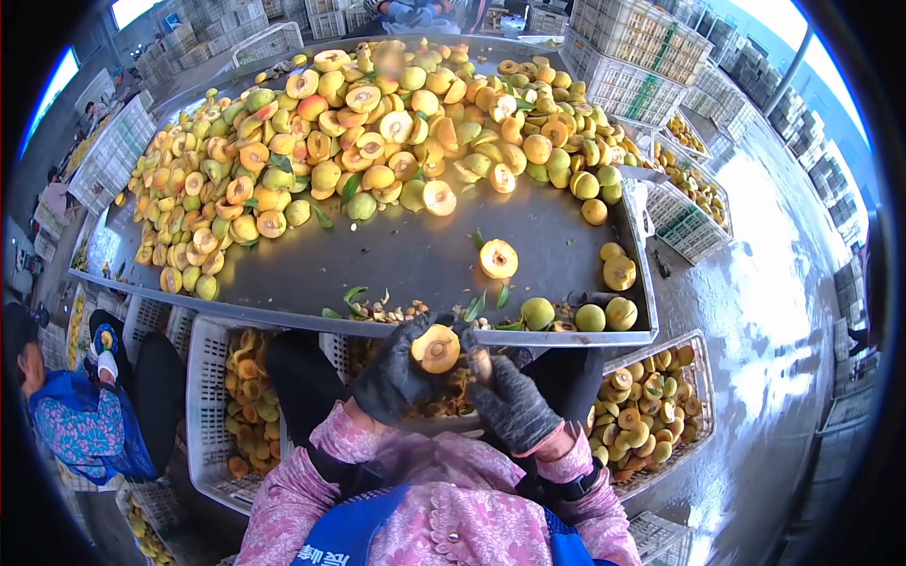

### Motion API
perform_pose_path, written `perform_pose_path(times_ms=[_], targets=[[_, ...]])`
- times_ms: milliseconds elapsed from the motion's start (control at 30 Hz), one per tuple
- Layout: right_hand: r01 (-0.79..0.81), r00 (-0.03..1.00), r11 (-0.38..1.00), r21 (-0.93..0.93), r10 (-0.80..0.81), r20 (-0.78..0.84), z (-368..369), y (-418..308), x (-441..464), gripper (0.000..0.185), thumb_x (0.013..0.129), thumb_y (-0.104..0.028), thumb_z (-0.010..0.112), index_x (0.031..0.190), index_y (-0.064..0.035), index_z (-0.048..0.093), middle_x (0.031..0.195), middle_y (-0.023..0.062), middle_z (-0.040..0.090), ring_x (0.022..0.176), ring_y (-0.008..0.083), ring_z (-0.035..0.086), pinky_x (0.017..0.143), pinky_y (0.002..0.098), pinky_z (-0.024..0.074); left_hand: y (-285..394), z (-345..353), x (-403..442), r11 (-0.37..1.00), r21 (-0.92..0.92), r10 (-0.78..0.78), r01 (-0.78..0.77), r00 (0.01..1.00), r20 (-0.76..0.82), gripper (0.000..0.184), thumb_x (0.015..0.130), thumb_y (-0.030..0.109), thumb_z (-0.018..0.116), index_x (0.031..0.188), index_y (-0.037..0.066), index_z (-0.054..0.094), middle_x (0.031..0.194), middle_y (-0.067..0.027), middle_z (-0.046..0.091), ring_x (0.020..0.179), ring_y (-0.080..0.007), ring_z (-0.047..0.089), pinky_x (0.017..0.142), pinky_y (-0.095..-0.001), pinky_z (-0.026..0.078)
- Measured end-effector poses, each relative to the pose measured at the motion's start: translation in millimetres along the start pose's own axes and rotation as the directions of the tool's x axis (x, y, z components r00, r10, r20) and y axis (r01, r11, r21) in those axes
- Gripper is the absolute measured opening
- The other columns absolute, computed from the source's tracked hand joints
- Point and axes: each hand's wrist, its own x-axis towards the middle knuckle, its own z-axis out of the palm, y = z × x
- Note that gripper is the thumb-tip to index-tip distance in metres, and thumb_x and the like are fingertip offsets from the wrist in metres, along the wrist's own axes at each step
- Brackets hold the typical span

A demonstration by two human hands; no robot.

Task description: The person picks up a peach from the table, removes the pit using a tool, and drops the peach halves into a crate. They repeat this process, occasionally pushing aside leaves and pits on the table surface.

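Observation:
My left hand [383, 379], in a dark glove, is closed around a peach half [436, 349]. Its cut face is turned up and shows a brown hollow in the middle. Just to the right, my right hand [519, 407], in a dark grey glove, grips a tool by its brownish handle [481, 366]; its working end cannot be made out. Both hands are just below the near edge of a metal table [406, 259]. On it, a lone peach half [498, 258] lies beyond my hands, and a large heap of peaches [363, 141], many cut open, covers the far side.
Whole peaches [591, 318] sit at the table's near right corner. Pit scraps [401, 311] and leaves line the near edge. Crates of peaches stand below: a left crate [209, 415] and a right crate [703, 406]. A co-worker [85, 415] sits at left. Stacked crates [637, 47] stand behind.

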Motion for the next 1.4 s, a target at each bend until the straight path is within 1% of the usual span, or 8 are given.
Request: perform_pose_path(times_ms=[67, 167, 433, 533, 767, 1167, 1333, 1400], targets=[[-0.141, 0.984, 0.957, -0.255, 0.163, 0.071, 1, -12, -4, 0.024, 0.087, -0.007, 0.056, 0.109, 0.0009, 0.052, 0.098, 0.0176, 0.057, 0.088, 0.0289, 0.059, 0.074, 0.0339, 0.0464, -1, 3, -2, 1.0, -0.003, 0.016, -0.017, 0.999, -0.048, 0.04, 0.069, 0.002, 0.071, 0.108, 0.0, 0.059, 0.099, -0.0095, 0.064, 0.094, -0.0176, 0.06, 0.09, -0.0301, 0.044], [0.12, 0.992, 0.95, -0.287, -0.102, 0.077, 12, 11, -5, 0.022, 0.085, -0.008, 0.056, 0.105, 0.0011, 0.053, 0.09, 0.0209, 0.055, 0.082, 0.0338, 0.057, 0.069, 0.0365, 0.0451, 0, 3, -3, 0.994, 0.078, 0.077, -0.075, 0.997, -0.023, 0.039, 0.074, 0.002, 0.065, 0.111, -0.002, 0.056, 0.103, -0.0102, 0.062, 0.097, -0.0185, 0.059, 0.093, -0.031, 0.043], [0.141, 0.988, 0.894, -0.424, -0.103, 0.111, 18, 15, -3, 0.038, 0.087, -0.013, 0.056, 0.12, -0.0014, 0.042, 0.088, 0.021, 0.057, 0.077, 0.034, 0.06, 0.066, 0.0383, 0.0473, -8, -1, -6, 0.975, 0.177, 0.127, -0.137, 0.99, 0.068, 0.037, 0.084, 0.006, 0.056, 0.118, -0.005, 0.049, 0.114, -0.0149, 0.058, 0.105, -0.0195, 0.055, 0.092, -0.0318, 0.043], [0.145, 0.984, 0.859, -0.491, -0.075, 0.159, 20, 22, -1, 0.051, 0.087, -0.013, 0.056, 0.133, -0.0057, 0.034, 0.093, 0.0229, 0.057, 0.077, 0.0363, 0.061, 0.065, 0.0398, 0.0481, -9, 8, -8, 0.987, -0.159, -0.004, -0.001, 1.0, -0.03, 0.035, 0.084, 0.006, 0.057, 0.118, -0.004, 0.05, 0.113, -0.0143, 0.058, 0.104, -0.019, 0.056, 0.091, -0.0319, 0.043], [0.253, 0.964, 0.813, -0.524, -0.167, 0.206, 22, 17, 2, 0.061, 0.086, -0.013, 0.05, 0.14, -0.0069, 0.022, 0.094, 0.025, 0.055, 0.069, 0.0391, 0.058, 0.058, 0.0423, 0.0477, -21, 12, -12, 0.992, -0.126, -0.002, -0.009, 0.996, -0.089, 0.034, 0.083, 0.005, 0.06, 0.115, -0.003, 0.053, 0.107, -0.0101, 0.061, 0.097, -0.0166, 0.058, 0.088, -0.0299, 0.045], [-0.035, 0.979, 0.91, -0.414, 0.115, 0.17, 36, 11, 8, 0.05, 0.093, -0.017, 0.046, 0.137, -0.0063, 0.027, 0.102, 0.0257, 0.055, 0.086, 0.0376, 0.058, 0.074, 0.0419, 0.0462, -45, 28, -18, 0.961, -0.275, -0.103, 0.035, 0.966, -0.238, 0.034, 0.097, 0.021, 0.036, 0.112, -0.005, 0.052, 0.103, -0.01, 0.059, 0.092, -0.0184, 0.058, 0.085, -0.0318, 0.049], [0.362, 0.932, 0.764, -0.534, -0.296, 0.208, 51, 59, 11, 0.043, 0.092, -0.012, 0.043, 0.131, 0.0045, 0.034, 0.103, 0.0234, 0.055, 0.095, 0.0348, 0.055, 0.078, 0.0362, 0.0442, -52, 27, -18, 0.972, -0.233, -0.092, 0.028, 0.959, -0.268, 0.03, 0.094, 0.017, 0.04, 0.107, -0.005, 0.055, 0.1, -0.0124, 0.06, 0.09, -0.0211, 0.06, 0.083, -0.0348, 0.051], [0.516, 0.852, 0.517, -0.683, -0.393, 0.346, 49, 58, 10, 0.042, 0.09, -0.01, 0.043, 0.128, 0.0076, 0.037, 0.099, 0.0228, 0.055, 0.093, 0.0346, 0.054, 0.077, 0.0344, 0.0438, -55, 26, -19, 0.92, -0.375, -0.222, 0.113, 0.939, -0.262, 0.024, 0.087, 0.012, 0.048, 0.104, -0.003, 0.058, 0.099, -0.0132, 0.062, 0.091, -0.0228, 0.061, 0.084, -0.0347, 0.049]])
